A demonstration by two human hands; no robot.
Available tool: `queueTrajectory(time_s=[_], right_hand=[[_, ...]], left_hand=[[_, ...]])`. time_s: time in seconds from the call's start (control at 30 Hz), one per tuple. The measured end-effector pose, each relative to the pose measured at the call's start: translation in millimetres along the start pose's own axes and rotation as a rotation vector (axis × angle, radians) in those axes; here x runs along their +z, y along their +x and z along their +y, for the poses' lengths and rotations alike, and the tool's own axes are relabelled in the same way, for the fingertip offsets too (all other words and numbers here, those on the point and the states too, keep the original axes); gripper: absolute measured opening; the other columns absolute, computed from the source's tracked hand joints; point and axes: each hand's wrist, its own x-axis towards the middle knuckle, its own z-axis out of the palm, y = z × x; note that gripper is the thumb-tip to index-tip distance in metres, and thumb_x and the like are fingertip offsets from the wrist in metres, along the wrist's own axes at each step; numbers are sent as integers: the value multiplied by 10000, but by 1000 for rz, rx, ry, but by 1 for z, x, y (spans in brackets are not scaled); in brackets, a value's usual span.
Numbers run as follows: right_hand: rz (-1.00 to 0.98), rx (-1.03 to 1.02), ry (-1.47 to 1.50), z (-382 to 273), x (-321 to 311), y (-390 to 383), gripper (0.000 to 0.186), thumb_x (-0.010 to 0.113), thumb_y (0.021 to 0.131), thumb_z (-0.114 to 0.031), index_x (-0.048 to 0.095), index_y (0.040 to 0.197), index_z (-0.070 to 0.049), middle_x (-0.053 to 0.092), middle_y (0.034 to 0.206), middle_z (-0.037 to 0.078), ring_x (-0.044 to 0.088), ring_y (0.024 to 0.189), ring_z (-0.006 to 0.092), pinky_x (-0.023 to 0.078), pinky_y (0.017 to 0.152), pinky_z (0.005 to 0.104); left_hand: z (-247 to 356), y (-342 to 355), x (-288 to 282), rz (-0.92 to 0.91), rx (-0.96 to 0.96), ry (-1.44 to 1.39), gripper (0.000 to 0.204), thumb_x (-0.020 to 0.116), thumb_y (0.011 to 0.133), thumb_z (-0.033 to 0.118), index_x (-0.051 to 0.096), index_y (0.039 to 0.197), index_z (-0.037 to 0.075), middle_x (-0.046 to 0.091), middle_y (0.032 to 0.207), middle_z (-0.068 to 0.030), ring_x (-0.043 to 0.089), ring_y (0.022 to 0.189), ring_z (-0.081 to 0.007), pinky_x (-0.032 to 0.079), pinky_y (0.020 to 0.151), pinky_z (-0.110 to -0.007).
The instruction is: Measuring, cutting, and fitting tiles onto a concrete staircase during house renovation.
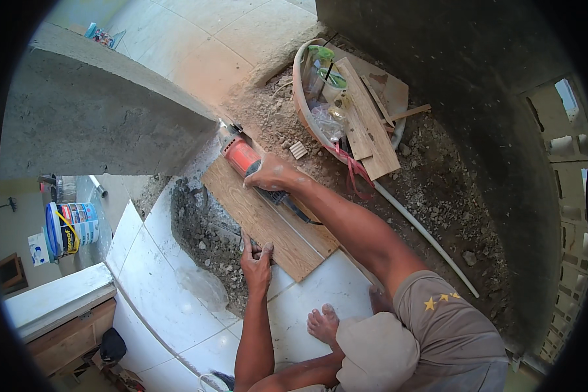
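Note:
My right hand (274, 175) is wrapped round the body of a red angle grinder (240, 155). The grinder's head and disc (232, 127) are at the far end of a wood-look plank tile (277, 238), beside the corner of a grey wall. A dark cord trails from the grinder's rear. Along the plank runs a pale straight line, and its surface looks like brown wood grain. My left hand (256, 262) grips the plank's near left edge, its fingers partly hidden. Under the plank lie white floor tiles (320, 291) and rough grey mortar rubble (206, 228).
A basin (300, 98) with bags, a cup and plank offcuts (366, 121) stands at the upper right. A white pipe (431, 238) lies on the dirt. The low grey wall (104, 111) juts in from the left. A paint bucket (72, 228) stands at left. My bare foot (323, 325) is close by.

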Motion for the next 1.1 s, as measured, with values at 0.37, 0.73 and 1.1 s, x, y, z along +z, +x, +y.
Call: queueTrajectory(time_s=[0.37,0.73,1.1], right_hand=[[-44,8,17,-2,-3,-6,632,828,631,-404,728,1008,93,731,1000,279,735,903,355,571,814,394],[-50,5,-9,-12,-6,17,651,824,616,-413,725,1034,77,734,1005,250,730,896,341,566,804,386],[-40,-56,30,-1,-3,19,644,846,612,-449,728,969,75,731,938,234,710,822,318,558,756,385]], left_hand=[[-3,1,0,1,4,-19,845,747,921,131,264,1604,14,507,800,31,484,657,-63,436,584,-215],[-4,2,-1,2,-6,36,839,740,924,124,263,1606,21,511,784,21,470,669,-66,439,605,-220],[3,1,-1,-15,5,20,837,737,931,149,260,1605,15,537,798,16,508,672,-65,461,600,-219]])
